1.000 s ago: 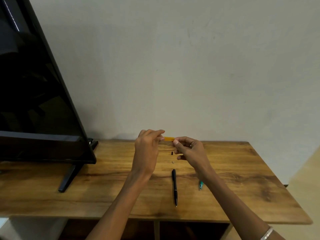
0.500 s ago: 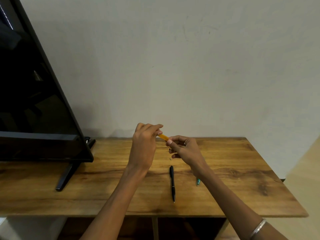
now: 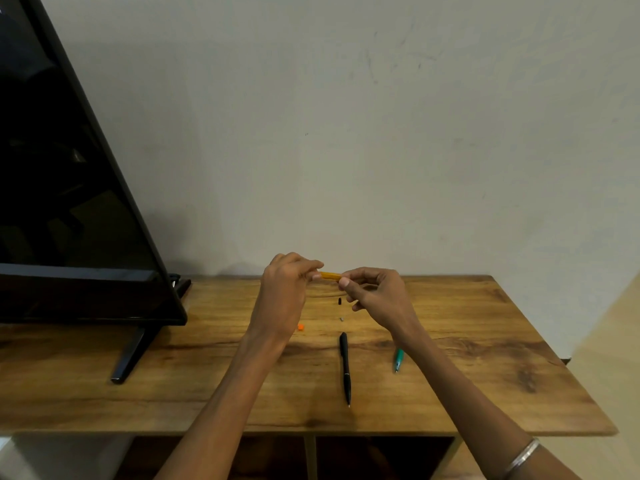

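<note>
Above the back of the wooden table (image 3: 450, 382) I hold a short yellow pen barrel (image 3: 330, 275) level between both hands. My left hand (image 3: 285, 296) pinches its left end with thumb and forefinger. My right hand (image 3: 375, 294) pinches the right end, its other fingers curled. Most of the barrel is hidden inside the fingers. Below the hands lie a tiny black piece (image 3: 339, 301), a tiny grey piece (image 3: 341, 319) and a small orange piece (image 3: 300, 327) on the table.
A black pen (image 3: 345, 368) lies lengthwise in the table's middle, a green pen (image 3: 398, 359) to its right beside my right forearm. A large black television (image 3: 69, 209) on a stand (image 3: 130, 355) fills the left side. A plain wall stands behind the table.
The yellow barrel has gone from tilted back to level, and my hands have spread slightly apart. The orange piece has come into view beside my left wrist.
</note>
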